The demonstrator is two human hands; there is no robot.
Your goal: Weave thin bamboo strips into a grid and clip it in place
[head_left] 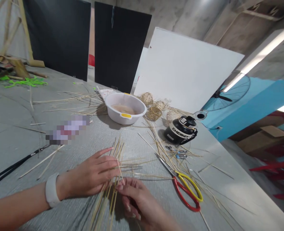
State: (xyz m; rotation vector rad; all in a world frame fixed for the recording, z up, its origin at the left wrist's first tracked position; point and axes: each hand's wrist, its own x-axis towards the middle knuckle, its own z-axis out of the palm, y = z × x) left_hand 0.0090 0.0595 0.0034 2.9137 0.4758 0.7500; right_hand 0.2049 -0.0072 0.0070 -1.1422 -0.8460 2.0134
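Observation:
Thin bamboo strips (101, 208) cross one another on the grey table in front of me, some running lengthwise and some out to the right. Over their left side lies my left hand (96, 173), its fingers bent and closed on the strips near the crossing. A white band circles that wrist. My right hand (137, 199) pinches a strip between thumb and forefinger at the crossing, close to the left fingertips. One pale strip (120, 170) slants up between the two hands. The left fingers partly hide the woven part.
Scissors (180, 183) with red and yellow handles lie to the right. Beyond are small clippers (177, 150), a black bottle (180, 130), a white basin (125, 110) of water and woven balls (154, 113). A lanyard (19, 165) and loose strips (43, 162) are at left.

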